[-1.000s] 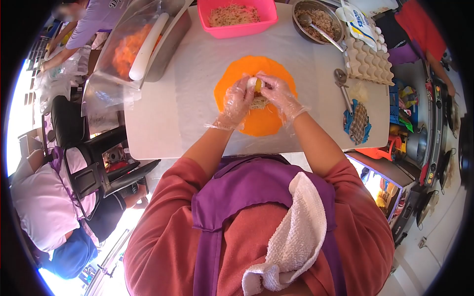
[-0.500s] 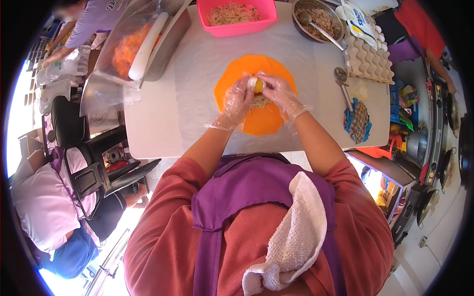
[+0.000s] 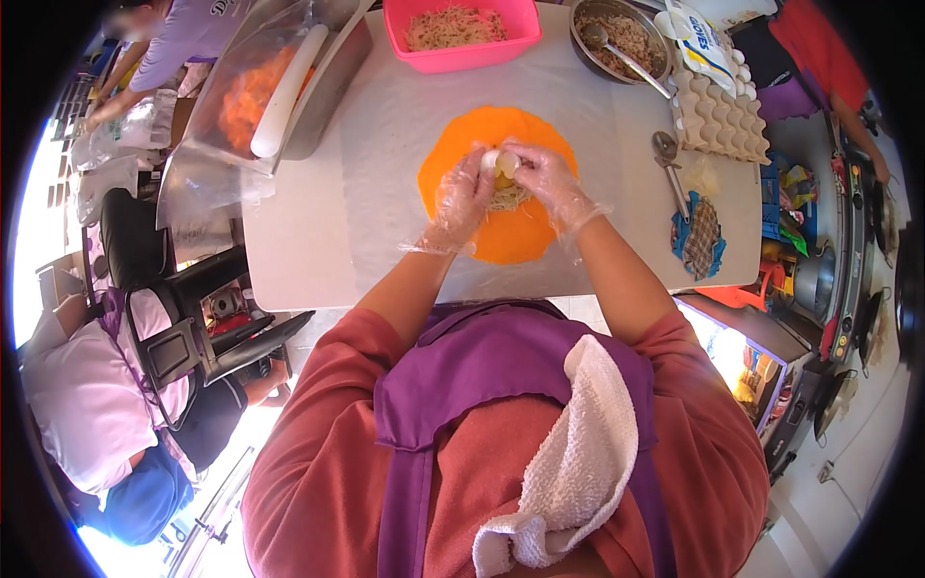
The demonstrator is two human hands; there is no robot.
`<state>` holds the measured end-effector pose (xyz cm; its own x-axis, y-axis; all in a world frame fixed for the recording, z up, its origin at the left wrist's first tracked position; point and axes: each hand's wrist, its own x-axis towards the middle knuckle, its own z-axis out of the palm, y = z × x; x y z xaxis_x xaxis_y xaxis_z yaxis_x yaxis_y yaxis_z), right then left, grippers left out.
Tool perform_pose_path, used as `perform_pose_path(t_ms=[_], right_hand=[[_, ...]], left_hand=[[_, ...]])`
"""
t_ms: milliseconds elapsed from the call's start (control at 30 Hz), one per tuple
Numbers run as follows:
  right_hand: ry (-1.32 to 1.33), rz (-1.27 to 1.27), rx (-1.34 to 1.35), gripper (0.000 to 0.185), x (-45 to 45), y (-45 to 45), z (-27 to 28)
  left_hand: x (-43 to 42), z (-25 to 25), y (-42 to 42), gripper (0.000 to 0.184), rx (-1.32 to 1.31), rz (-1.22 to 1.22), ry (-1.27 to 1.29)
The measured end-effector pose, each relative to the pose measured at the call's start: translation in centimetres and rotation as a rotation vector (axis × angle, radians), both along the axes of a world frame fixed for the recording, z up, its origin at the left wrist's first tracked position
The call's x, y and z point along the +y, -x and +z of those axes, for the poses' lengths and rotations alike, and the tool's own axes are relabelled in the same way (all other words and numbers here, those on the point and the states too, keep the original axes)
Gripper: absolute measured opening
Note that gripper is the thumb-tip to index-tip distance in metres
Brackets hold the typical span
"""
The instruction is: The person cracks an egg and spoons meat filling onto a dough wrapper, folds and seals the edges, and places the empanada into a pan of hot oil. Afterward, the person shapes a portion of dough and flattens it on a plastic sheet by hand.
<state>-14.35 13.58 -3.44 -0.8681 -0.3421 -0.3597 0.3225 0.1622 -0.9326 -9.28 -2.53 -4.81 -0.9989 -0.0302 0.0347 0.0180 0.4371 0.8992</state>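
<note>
A round orange sheet of dough lies flat on the table, with pale shredded filling at its middle. Above the filling, both plastic-gloved hands hold a cracked eggshell. My left hand is closed on the left half of the shell. The right part, its hollow inside showing, is gripped by my right hand. Yellowish egg shows just below the shell, over the filling; whether all of it has left the shell I cannot tell.
A pink tub of shreds stands at the back, beside a metal bowl of ground filling with a spoon. Egg cartons, a ladle and a cloth lie right. A metal tray with orange dough and a white rolling pin stands left.
The yolk seen between the shell halves has dropped out toward the filling. The right shell part now shows its hollow inside. Both hands stay nearly in place.
</note>
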Motion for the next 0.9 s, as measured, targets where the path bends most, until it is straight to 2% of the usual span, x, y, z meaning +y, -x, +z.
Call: perform_pose_path(t_ms=[33,100,133,200,233,300,400,533,733,800,833,900], right_hand=[[0.000,0.001,0.001,0.041,-0.1,0.0,0.4],[0.280,-0.180,-0.326,0.042,-0.2,-0.1,1.0],[0.279,-0.179,-0.322,0.042,-0.3,-0.1,1.0],[0.392,-0.020,-0.329,0.047,-0.6,-0.3,1.2],[0.392,-0.018,-0.326,0.047,-0.7,-0.7,1.5],[0.188,-0.072,-0.250,0.047,-1.1,-1.6,2.0],[0.092,-0.091,-0.180,0.047,-0.8,-1.5,1.7],[0.120,-0.139,-0.274,0.051,0.7,-0.6,3.7],[0.069,-0.116,-0.083,0.032,1.3,0.7,-0.3],[-0.530,0.121,0.249,0.032,0.7,1.2,-0.9],[-0.526,0.129,0.251,0.032,0.5,1.2,-1.0],[-0.453,0.281,0.658,0.042,0.1,0.9,-1.1]], left_hand=[[0.1,0.2,-0.1,0.040,0.001,0.001,0.000],[0.5,1.0,-0.4,0.039,-0.212,0.096,-0.188],[0.7,1.6,-0.4,0.039,-0.208,0.096,-0.189],[0.9,2.5,-0.4,0.038,-0.321,0.135,-0.400],[1.0,2.7,-0.3,0.038,-0.318,0.136,-0.401],[1.1,3.0,-0.3,0.037,-0.447,0.190,-0.541],[0.6,1.5,-0.1,0.037,-0.431,0.179,-0.677],[-0.6,1.0,0.1,0.036,-0.415,0.156,-0.766],[-2.4,2.1,-0.2,0.037,-0.399,0.006,-1.019],[-2.8,3.1,-0.7,0.039,-0.412,0.035,-1.066],[-2.9,3.6,-0.8,0.039,-0.407,0.043,-1.065],[-3.4,4.8,-1.3,0.041,-0.359,0.011,-1.136]])
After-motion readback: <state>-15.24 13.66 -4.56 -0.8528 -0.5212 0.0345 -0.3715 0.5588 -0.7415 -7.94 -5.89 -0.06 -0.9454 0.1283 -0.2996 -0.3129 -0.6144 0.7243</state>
